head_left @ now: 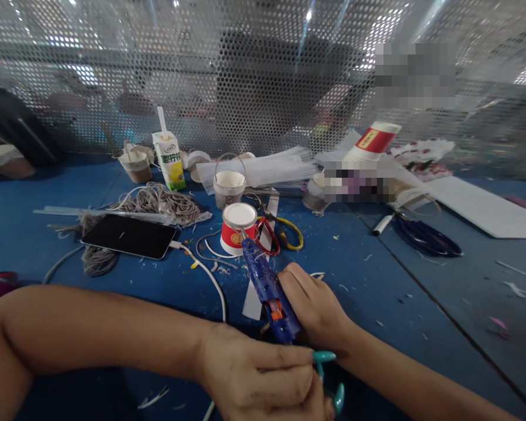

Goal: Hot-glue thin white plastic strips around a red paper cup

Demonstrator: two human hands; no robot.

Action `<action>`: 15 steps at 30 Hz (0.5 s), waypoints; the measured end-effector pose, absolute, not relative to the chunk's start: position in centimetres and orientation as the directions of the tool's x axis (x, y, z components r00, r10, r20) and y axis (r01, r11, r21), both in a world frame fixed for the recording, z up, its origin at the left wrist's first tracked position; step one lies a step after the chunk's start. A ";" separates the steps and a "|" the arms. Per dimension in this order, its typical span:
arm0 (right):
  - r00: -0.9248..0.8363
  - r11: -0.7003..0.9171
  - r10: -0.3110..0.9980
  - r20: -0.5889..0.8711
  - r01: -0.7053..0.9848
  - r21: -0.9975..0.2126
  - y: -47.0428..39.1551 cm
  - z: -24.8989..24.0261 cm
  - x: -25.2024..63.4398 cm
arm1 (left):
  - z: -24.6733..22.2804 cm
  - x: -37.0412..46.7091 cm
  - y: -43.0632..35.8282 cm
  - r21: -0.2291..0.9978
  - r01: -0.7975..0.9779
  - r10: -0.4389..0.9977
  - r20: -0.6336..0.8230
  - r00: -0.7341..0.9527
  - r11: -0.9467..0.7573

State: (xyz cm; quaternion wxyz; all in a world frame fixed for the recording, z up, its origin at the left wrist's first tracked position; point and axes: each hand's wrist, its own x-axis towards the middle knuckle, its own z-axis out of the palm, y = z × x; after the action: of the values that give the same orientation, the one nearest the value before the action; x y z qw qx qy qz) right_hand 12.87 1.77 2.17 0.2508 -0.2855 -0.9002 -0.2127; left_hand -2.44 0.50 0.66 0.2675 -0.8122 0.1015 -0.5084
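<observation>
Blue glue gun (263,280) is grasped in the right hand (311,298), fingers wrapped around its far side. Nozzle is pointed at the red-and-white cup (232,238), which is stood upright on the blue table (355,263), ahead of the hands; whether the cup is touched by the tip cannot be told. Left hand (263,374), teal nails, is held nearest the camera, by the gun's rear end, fingers curled; what is gripped there, if anything, is hidden, so cannot tell.

Just right of the cup, a red handle (275,248) and a yellow handle (298,234) are seen. Paper strip (252,303) is partly covered by the gun. Small bucket (229,190) is placed behind the cup. To the left, the phone (129,235) is plugged into a white cable (214,280), partly laid over grey cord (158,202); drink carton (169,161) is set behind. White board (486,207) is laid far right, marker (382,225) nearer.
</observation>
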 end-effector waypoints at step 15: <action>-0.705 0.737 0.402 0.584 0.628 0.251 1.7 2.2 13.0 | 0.8 -2.6 0.5 -0.536 0.085 -0.440 0.764 0.472 -0.840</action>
State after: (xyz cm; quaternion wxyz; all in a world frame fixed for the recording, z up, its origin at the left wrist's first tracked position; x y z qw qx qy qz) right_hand 12.99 1.71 2.23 0.2545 -0.2873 -0.8964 -0.2216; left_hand -2.62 0.52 0.78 0.2612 -0.8171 0.1084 -0.5024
